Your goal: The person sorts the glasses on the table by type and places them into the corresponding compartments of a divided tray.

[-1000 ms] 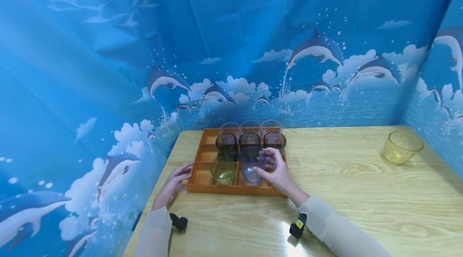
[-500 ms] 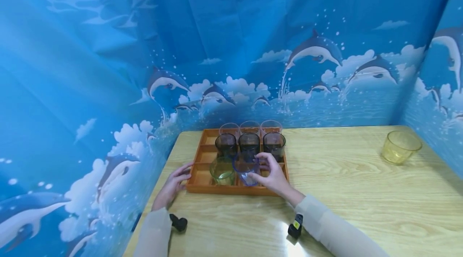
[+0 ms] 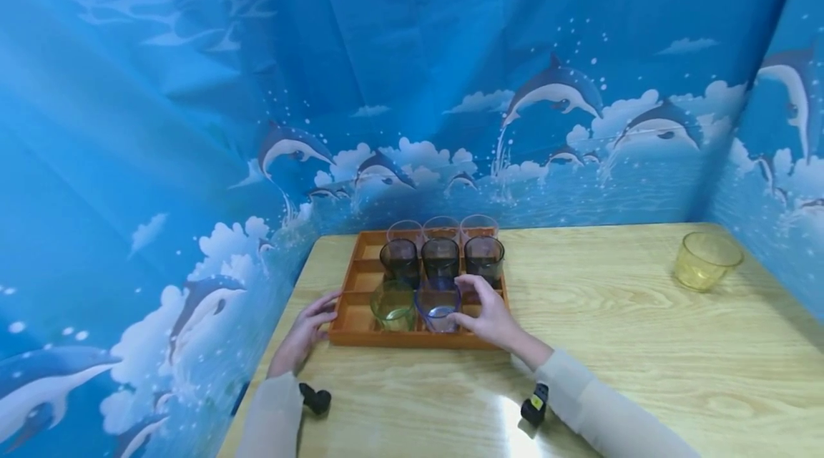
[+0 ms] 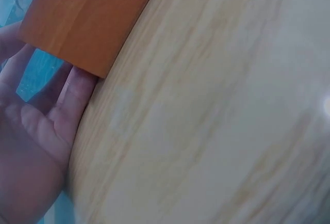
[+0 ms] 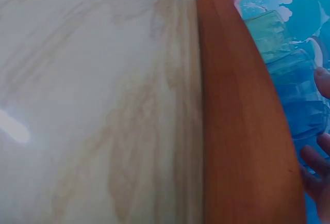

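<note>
A compartmented wooden tray holds the cups. In its front row stand a green cup and, to the right, a blue cup. My right hand is at the blue cup's right side, thumb and fingers spread around it. In the right wrist view, the fingers appear just off the blue cup. My left hand rests against the tray's left edge with extended fingers. The left wrist view shows that hand touching the tray corner.
Three dark grey cups fill the middle row, with three clear cups behind them. A yellow cup stands at the far right of the wooden table. A blue dolphin-printed backdrop rises behind the table.
The blue cup has been lowered and shifted slightly left into the front row beside the green cup. My right hand's thumb has since drawn slightly back from it. The left hand stays at the tray.
</note>
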Action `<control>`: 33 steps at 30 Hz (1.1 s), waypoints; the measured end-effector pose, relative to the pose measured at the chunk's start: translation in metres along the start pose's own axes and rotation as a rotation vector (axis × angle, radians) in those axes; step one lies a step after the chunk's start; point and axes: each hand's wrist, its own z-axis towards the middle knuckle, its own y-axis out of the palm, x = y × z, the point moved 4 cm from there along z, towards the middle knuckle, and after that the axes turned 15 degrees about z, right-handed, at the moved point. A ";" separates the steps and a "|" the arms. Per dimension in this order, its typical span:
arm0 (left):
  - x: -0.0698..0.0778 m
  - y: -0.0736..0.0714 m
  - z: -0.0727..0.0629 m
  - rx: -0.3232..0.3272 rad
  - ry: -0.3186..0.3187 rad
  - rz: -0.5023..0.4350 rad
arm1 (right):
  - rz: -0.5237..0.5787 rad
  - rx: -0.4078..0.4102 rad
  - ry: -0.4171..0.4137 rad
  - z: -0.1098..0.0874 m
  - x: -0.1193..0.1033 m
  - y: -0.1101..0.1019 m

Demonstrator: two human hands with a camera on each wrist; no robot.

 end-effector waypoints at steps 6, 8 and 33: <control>0.001 0.001 0.000 -0.002 0.004 0.007 | 0.041 0.019 0.058 -0.002 -0.002 -0.009; 0.001 0.001 0.000 0.001 -0.001 0.002 | 0.060 0.026 0.083 -0.004 -0.007 -0.013; -0.001 0.000 0.000 -0.011 -0.009 -0.013 | -0.071 0.214 -0.012 -0.043 0.000 -0.100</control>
